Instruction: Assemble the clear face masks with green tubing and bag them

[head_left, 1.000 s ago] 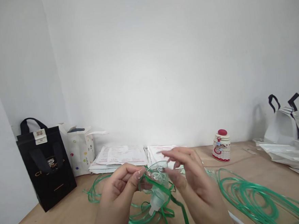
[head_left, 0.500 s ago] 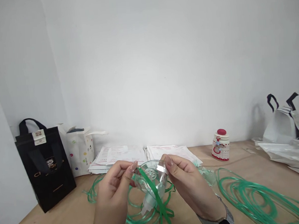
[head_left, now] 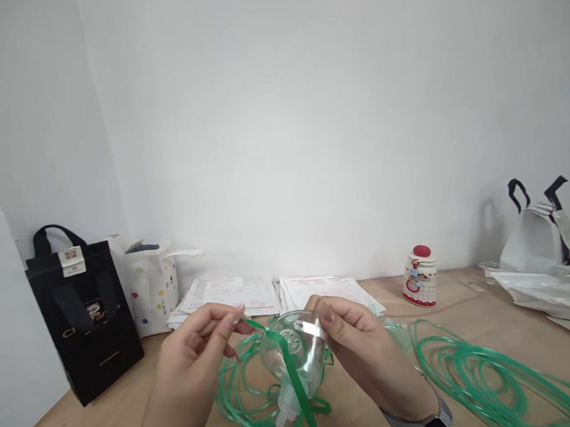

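Note:
A clear oxygen mask (head_left: 274, 357) with a metal nose strip (head_left: 311, 329) is held up above the table. My right hand (head_left: 360, 341) pinches its rim beside that strip. Between thumb and forefinger, my left hand (head_left: 201, 346) grips the end of a green elastic strap (head_left: 293, 373), which runs to the mask's left edge and hangs down across it. A whitish connector (head_left: 287, 405) points downward from the mask. Coiled green tubing (head_left: 230, 399) lies behind and below, partly covered by my left hand and the mask.
More green tubing (head_left: 475, 356) is coiled at right, near a clear plastic bag (head_left: 399, 335). Papers (head_left: 235, 296) lie along the wall. A black gift bag (head_left: 92, 344) and a dotted bag (head_left: 146, 291) stand left; a red-topped jar (head_left: 420, 282) and white bags (head_left: 531, 242) stand right.
My left hand has moved left, away from the mask's rim, drawing the strap end out with it. The mask has shifted slightly down and right in my right hand.

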`<state>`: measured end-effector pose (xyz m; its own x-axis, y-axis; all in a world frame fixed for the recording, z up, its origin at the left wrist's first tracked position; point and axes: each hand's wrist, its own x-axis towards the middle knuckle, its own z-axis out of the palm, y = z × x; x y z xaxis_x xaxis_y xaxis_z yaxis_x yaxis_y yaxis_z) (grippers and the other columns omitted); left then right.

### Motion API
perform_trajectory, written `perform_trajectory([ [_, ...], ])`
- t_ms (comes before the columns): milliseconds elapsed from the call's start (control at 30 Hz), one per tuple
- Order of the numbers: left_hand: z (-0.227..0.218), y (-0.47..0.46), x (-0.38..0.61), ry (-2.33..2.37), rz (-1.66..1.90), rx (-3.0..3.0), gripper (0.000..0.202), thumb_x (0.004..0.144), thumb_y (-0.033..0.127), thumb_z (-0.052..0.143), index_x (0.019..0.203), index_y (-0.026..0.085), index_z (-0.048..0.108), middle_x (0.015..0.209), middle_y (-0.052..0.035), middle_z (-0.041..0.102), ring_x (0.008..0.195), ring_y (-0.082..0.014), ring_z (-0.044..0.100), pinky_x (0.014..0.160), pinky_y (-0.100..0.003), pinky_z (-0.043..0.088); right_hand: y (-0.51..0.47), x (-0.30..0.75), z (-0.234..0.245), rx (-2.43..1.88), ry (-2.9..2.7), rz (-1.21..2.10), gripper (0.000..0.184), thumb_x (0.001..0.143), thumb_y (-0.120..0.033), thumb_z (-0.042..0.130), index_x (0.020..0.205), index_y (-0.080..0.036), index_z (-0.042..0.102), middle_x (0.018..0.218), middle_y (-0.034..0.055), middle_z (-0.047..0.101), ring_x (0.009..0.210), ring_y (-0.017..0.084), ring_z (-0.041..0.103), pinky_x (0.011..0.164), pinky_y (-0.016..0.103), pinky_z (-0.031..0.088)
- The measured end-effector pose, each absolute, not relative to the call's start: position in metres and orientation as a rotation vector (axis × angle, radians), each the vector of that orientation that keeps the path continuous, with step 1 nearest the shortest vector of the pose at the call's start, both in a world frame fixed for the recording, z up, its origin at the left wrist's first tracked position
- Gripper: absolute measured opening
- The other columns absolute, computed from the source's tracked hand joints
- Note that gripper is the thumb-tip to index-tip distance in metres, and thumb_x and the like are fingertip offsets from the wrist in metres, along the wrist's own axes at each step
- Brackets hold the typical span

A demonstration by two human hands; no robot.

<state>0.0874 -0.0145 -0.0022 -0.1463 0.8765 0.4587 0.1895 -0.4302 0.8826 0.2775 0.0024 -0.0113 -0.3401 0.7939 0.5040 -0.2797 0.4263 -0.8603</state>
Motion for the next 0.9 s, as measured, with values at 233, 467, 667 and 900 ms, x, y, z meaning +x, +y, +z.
perform_trajectory([
  [233, 0.000, -0.026, 0.095, 1.097, 1.321, 1.701, 0.023, 0.080, 0.039, 0.051, 0.076, 0.022, 0.067, 0.079, -0.0025, 0.067, 0.080, -0.0175, 0.059, 0.071, -0.022, 0.044, -0.002, 0.272, -0.010, -0.602, -1.770, 1.203, 0.034, 0.080, -0.043, 0.054, 0.061, -0.015, 0.054, 0.061, -0.0016, 0.047, 0.059, 0.011, 0.042, 0.059, 0.025, 0.034],
  [467, -0.005, -0.023, 0.110, 0.895, 1.040, 1.555, 0.021, 0.071, 0.032, 0.063, 0.057, 0.017, 0.055, 0.056, 0.0018, 0.054, 0.055, -0.0120, 0.050, 0.053, -0.021, 0.039, 0.000, 0.267, -0.012, -0.691, -1.754, 1.093, 0.035, 0.077, -0.046, 0.057, 0.059, -0.016, 0.055, 0.058, -0.0026, 0.047, 0.058, 0.012, 0.043, 0.057, 0.024, 0.035],
  [667, -0.004, -0.020, 0.106, 0.850, 1.227, 1.448, 0.025, 0.071, 0.034, 0.064, 0.056, 0.016, 0.057, 0.051, 0.0021, 0.054, 0.051, -0.0105, 0.049, 0.051, -0.020, 0.039, 0.002, 0.264, -0.013, -0.680, -1.562, 1.228, 0.040, 0.083, -0.053, 0.044, 0.095, -0.019, 0.062, 0.094, 0.0061, 0.062, 0.089, 0.018, 0.055, 0.078, 0.031, 0.042],
  [900, -0.005, -0.018, 0.104, 0.845, 1.546, 1.389, 0.021, 0.070, 0.029, 0.067, 0.056, 0.015, 0.063, 0.053, 0.0026, 0.056, 0.054, -0.0091, 0.050, 0.053, -0.017, 0.041, -0.002, 0.267, -0.009, -0.449, -1.582, 1.567, 0.048, 0.071, -0.044, 0.066, 0.110, -0.021, 0.053, 0.103, 0.0055, 0.059, 0.088, 0.016, 0.056, 0.083, 0.031, 0.042],
])
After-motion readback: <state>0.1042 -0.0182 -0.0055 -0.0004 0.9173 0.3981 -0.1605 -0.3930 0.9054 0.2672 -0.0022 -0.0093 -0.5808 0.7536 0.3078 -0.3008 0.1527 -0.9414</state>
